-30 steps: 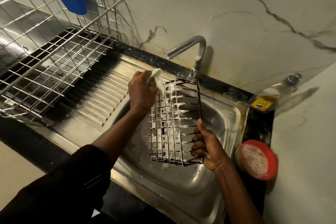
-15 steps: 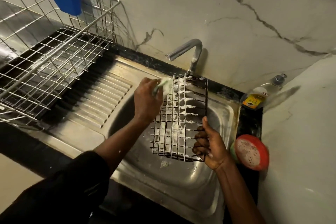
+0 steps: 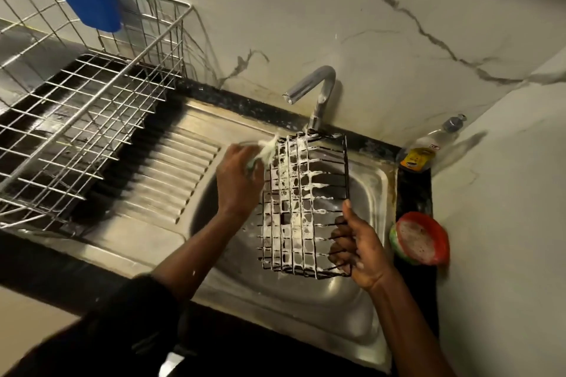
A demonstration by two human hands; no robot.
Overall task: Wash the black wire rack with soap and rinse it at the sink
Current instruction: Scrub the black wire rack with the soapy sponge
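The black wire rack [image 3: 306,202], streaked with white soap foam, stands tilted over the steel sink [image 3: 306,291] basin. My right hand [image 3: 358,245] grips its near right edge, fingers curled through the wires. My left hand [image 3: 240,180] holds a soapy greenish sponge [image 3: 265,147] against the rack's far left corner; the sponge is motion-blurred. The tap [image 3: 312,92] rises behind the rack, and no water shows at its spout.
A silver wire dish drainer [image 3: 76,107] with a blue plastic cup [image 3: 88,0] sits on the left draining board. A dish-soap bottle [image 3: 425,150] lies at the back right corner. A red tub of soap paste [image 3: 421,239] sits right of the basin, against the wall.
The rack's top has swung toward the tap and stands closer to upright. My left hand has rubbed the sponge along the rack's far left corner. My right hand keeps its grip.
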